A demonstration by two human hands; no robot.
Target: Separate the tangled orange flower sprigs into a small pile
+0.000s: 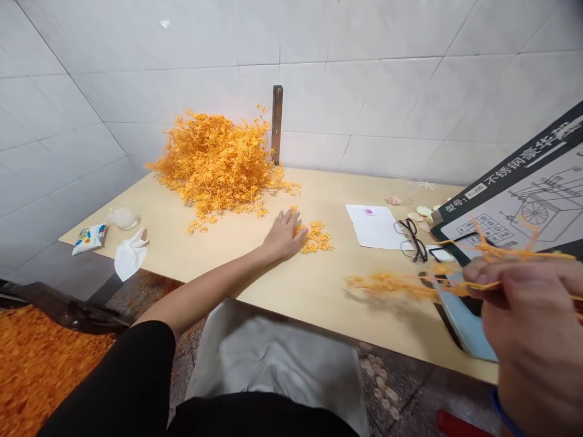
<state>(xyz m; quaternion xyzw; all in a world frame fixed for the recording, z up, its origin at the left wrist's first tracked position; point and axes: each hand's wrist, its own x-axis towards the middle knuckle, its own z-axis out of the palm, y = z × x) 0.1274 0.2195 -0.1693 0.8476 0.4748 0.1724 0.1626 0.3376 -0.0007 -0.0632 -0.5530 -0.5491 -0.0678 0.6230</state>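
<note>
— The right hand is closest to me, at the lower right, with a blue band round its wrist. What's in its grip?

— A bunch of orange sprigs, pinched between thumb and fingers. The loose ends stretch leftward over the tabletop, a bit blurred.

— And the left hand?

— The left hand lies palm down near the middle, its grip unclosed and fingers extended, against a small orange heap. Some bits show around the fingertips.

— Where's the bulk of the orange stuff?

— In a big tangled pile at the back, by the tiled wall, left of the small heap.

— What sits near the right hand?

— A printed box leans behind it, and a pale blue flat object lies partly under it. Further left is a white sheet, with dark-framed glasses overlapping its right edge.

— Far left?

— A small packet and a crumpled tissue.
</note>
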